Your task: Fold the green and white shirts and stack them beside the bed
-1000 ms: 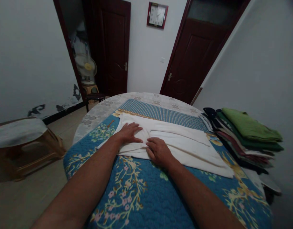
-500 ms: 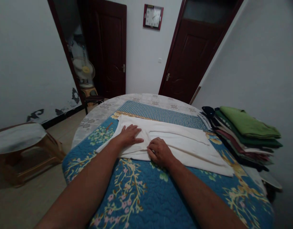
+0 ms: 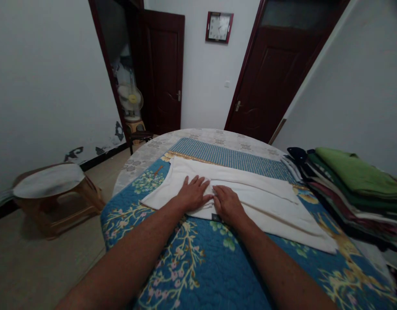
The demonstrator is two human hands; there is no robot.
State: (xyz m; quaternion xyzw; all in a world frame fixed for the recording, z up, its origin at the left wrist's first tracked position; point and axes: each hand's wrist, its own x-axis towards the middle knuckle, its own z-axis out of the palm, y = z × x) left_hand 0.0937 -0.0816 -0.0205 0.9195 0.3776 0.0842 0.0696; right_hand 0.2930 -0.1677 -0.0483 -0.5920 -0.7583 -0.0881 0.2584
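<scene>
A white garment (image 3: 266, 193), folded lengthwise, lies across a blue flowered quilted cloth (image 3: 233, 267). My left hand (image 3: 194, 194) rests flat on the garment, fingers spread and thumb pointing right. Close beside it, my right hand (image 3: 229, 204) has its fingers bent together at a fold in the white fabric, thumb near the left thumb; the fingertips are partly hidden. A small dark patch (image 3: 215, 217), perhaps a label, shows at the garment's near edge under my right hand. Long creases run rightward from my hands along the garment.
A stack of folded clothes (image 3: 356, 181), green on top, stands at the table's right. A striped blue border (image 3: 230, 157) and a pale patterned tablecloth (image 3: 198, 134) lie beyond the garment. To the left is a stool (image 3: 52, 181); a fan (image 3: 131, 98) stands in the doorway.
My left hand has slid right along the garment, closer to my right hand. My right hand's fingers reach out a little further. The dark patch has come into sight. The view has shifted left.
</scene>
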